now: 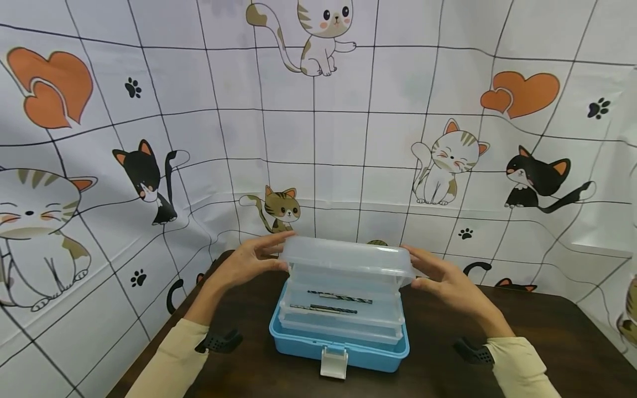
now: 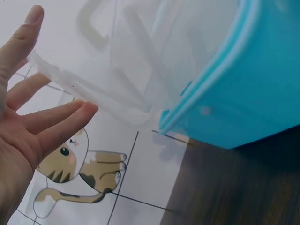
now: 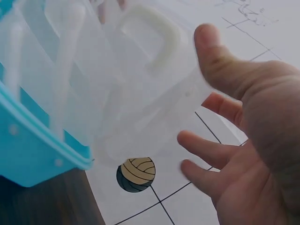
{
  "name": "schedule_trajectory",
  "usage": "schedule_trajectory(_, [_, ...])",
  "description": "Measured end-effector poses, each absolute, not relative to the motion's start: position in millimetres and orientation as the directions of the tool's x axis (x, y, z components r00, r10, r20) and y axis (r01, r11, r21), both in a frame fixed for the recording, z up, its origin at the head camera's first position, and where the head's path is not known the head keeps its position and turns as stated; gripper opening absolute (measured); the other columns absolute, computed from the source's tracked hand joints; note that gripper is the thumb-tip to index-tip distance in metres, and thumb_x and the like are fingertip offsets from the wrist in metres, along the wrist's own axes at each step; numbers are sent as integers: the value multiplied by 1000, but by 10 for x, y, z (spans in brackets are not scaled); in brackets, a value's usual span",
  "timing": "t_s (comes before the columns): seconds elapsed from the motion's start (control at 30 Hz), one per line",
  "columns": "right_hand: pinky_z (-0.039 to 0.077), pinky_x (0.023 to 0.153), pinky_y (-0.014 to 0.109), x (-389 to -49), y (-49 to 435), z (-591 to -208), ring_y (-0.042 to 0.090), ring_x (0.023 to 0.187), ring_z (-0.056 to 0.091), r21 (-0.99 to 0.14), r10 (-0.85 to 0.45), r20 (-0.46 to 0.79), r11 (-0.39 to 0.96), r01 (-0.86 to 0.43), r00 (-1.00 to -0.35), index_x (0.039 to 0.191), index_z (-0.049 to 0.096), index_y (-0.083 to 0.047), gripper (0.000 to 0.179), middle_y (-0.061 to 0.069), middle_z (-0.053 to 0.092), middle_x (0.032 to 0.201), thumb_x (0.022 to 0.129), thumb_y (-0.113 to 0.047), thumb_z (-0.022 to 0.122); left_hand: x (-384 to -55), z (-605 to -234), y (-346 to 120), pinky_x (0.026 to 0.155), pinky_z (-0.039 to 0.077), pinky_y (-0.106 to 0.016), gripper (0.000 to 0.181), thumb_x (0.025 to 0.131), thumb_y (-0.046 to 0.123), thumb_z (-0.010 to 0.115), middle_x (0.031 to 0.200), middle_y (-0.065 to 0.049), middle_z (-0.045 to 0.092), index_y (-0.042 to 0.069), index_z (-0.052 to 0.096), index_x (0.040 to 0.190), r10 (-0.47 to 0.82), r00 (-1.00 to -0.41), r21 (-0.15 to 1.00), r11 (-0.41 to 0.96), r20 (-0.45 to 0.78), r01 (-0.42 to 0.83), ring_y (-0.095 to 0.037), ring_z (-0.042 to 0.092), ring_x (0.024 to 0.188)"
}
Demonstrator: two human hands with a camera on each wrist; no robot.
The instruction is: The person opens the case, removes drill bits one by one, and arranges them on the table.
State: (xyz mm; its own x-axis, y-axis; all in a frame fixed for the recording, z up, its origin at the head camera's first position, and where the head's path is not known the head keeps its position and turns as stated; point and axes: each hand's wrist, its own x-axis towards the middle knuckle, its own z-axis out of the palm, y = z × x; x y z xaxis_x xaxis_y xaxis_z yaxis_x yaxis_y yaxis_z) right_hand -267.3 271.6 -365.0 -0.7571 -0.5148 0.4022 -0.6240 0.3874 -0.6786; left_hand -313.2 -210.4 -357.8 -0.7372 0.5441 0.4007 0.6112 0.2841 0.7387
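Observation:
A toolbox with a light blue base [image 1: 338, 354] stands with its clear lid [image 1: 348, 254] raised and tilted back. Clear trays [image 1: 343, 326] rise stepwise inside. Several drill bits [image 1: 333, 309] lie in them in two rows. My left hand [image 1: 249, 260] is at the lid's left end, its fingers [image 2: 70, 117] fairly straight and against the lid's edge. At the right end is my right hand [image 1: 448, 282], thumb by the lid's edge and fingers [image 3: 201, 145] spread behind it. A pale handle [image 3: 159, 28] shows on the lid in the right wrist view.
The toolbox stands on a dark brown table [image 1: 239, 365]. Behind it hangs a white sheet [image 1: 338, 138] with a grid and cartoon cats. A white latch [image 1: 333, 363] hangs down at the base's front.

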Motion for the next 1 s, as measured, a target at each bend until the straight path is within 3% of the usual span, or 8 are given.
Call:
schedule_trajectory(0.13, [52,99,45,-2669,2764,-3683,35,137,46,-746,-491,378,340,-572,-785,159,38,-24,66,9,39,159,101,-5,64,-3086,-3564,-2031,95,55,-52,62,98,28,73,159,2,40,38,47,154,520,-745,742,278,418,610,-29,55,130])
schedule_trajectory(0.3, [54,97,49,-2701,2800,-3747,30,124,60,-804,-455,361,290,-519,-814,159,38,-23,55,14,39,158,108,-14,54,-3043,-3573,-1869,77,63,-41,49,103,28,66,147,-2,54,36,53,149,424,-787,771,262,448,580,-24,67,111])
schedule_trajectory(0.4, [56,94,50,-2732,2800,-3772,32,124,59,-831,-447,349,259,-492,-824,160,38,-21,50,16,36,159,111,-16,47,-3034,-3581,-1799,71,63,-40,43,103,33,64,143,-1,57,34,57,145,366,-813,785,269,453,559,-22,68,108])
schedule_trajectory(0.53, [57,92,49,-2765,2782,-3764,39,132,50,-866,-427,324,226,-447,-844,159,39,-20,47,15,35,159,112,-18,42,-3059,-3593,-1764,71,63,-41,42,103,37,63,146,2,55,30,60,144,339,-827,809,241,448,537,-25,69,108])
schedule_trajectory(0.73, [57,91,54,-2809,2773,-3759,39,135,46,-895,-452,317,147,-420,-834,159,39,-18,46,19,37,157,114,-22,36,-3133,-3647,-1780,74,63,-43,44,105,30,62,147,-4,53,22,57,147,381,-826,844,176,416,507,-30,67,109])
schedule_trajectory(0.8, [57,89,55,-2823,2779,-3776,39,133,49,-905,-455,305,134,-403,-837,159,39,-15,46,21,38,156,114,-23,34,-3141,-3665,-1781,75,63,-43,44,105,29,62,146,-7,54,22,57,147,393,-830,860,159,395,485,-30,69,106])
schedule_trajectory(1.0, [58,84,57,-2855,2785,-3860,37,121,60,-961,-401,175,128,-244,-899,155,37,0,53,29,40,150,114,-32,35,-3150,-3723,-1717,75,63,-44,48,104,29,63,141,-20,56,8,56,147,387,-867,920,102,314,378,-35,73,92])
